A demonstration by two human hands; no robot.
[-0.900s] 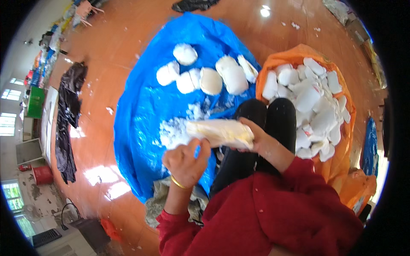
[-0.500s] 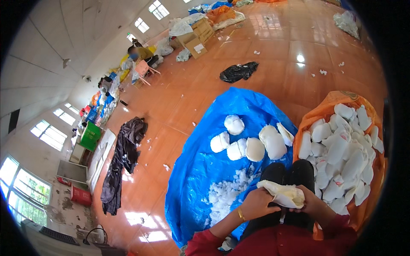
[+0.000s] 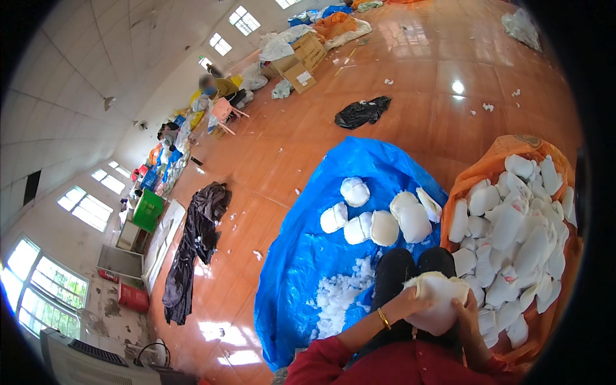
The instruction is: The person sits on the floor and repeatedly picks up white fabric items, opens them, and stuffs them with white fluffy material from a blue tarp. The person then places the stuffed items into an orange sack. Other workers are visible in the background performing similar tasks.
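Both hands hold one cream-white foam pad [image 3: 443, 294] over my lap, above my black trouser legs. My left hand [image 3: 409, 300] grips its left end, with a gold bangle on the wrist. My right hand [image 3: 464, 309] cups its right side. A blue plastic sheet [image 3: 308, 250] lies on the floor ahead, with several rounded white pads [image 3: 378, 221] on it and a heap of white fluff [image 3: 340, 295] nearer my legs. To my right, an orange sack [image 3: 478, 176] is full of similar white pads [image 3: 513, 231].
Orange-brown tiled floor all around. A dark cloth [image 3: 192, 250] lies to the left and a black bag [image 3: 361, 111] beyond the blue sheet. Cardboard boxes [image 3: 301, 61], sacks and a seated person [image 3: 215, 86] are by the far wall. A green crate [image 3: 148, 210] stands on the left.
The view has swung upward, from the lap to the whole room. The long pad that was held flat across my knees is now bunched between both hands, closer to my body.
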